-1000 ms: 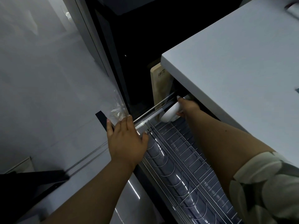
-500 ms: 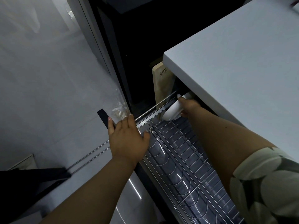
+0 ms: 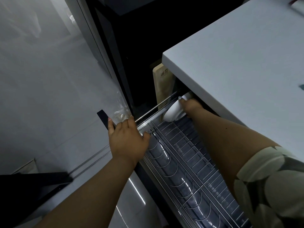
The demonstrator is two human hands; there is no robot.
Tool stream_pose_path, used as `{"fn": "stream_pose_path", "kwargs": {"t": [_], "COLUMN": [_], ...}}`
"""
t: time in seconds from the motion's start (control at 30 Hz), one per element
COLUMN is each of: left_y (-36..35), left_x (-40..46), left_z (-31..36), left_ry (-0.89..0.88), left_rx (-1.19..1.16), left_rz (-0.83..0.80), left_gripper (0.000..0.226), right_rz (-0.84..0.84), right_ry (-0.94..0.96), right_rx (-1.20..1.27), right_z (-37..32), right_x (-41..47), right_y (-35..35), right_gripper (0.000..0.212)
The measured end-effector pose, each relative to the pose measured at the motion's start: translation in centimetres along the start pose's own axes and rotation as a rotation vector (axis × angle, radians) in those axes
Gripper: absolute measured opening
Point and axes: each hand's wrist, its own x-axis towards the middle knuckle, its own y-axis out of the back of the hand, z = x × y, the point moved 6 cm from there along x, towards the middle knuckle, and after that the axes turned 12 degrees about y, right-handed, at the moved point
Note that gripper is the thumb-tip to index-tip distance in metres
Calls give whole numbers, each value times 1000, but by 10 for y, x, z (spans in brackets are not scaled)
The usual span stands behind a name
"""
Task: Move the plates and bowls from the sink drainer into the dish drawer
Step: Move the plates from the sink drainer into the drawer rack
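Observation:
The dish drawer is pulled out below the white counter, its wire rack showing rows of bare prongs. My right hand reaches under the counter edge to the drawer's far end and grips a white plate standing on edge in the rack. My left hand rests flat on the drawer's front corner rail, fingers straight, thumb hooked over the wire. The sink drainer is out of view.
The white counter overhangs the drawer on the right. A wooden cutting board stands upright behind the drawer's far end. A crumpled clear plastic bag lies on the grey floor by the dark cabinet side.
Nothing has visibly moved; both hands stay where they were, the right on the plate, the left on the drawer rail.

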Motion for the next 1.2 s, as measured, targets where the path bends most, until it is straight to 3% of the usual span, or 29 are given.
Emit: {"fn": "stream_pose_path", "kwargs": {"t": [0.2, 0.33, 0.47, 0.6, 0.67, 0.87, 1.2], "left_y": [-1, -1, 4, 7, 11, 22, 54], "left_x": [0, 1, 0, -5, -11, -64, -184], "left_z": [0, 1, 3, 5, 8, 31, 89], "left_ry": [-4, -3, 3, 7, 25, 20, -201], "left_rx": [10, 27, 50, 143, 72, -249, -361], "left_rz": [10, 9, -37, -179, -231, -432, -640], "left_gripper": [75, 76, 80, 60, 54, 40, 35], "right_rz": [-48, 12, 33, -20, -36, 8, 224], "right_ry": [32, 62, 100, 158, 182, 198, 190], "right_rx": [-49, -117, -33, 80, 186, 418, 551], "right_z": [-3, 5, 6, 4, 5, 21, 91], "right_x": [-2, -17, -51, -84, -103, -175, -312], "right_y": [-1, 0, -6, -6, -2, 32, 110], "right_gripper": [68, 69, 77, 58, 40, 28, 31]}}
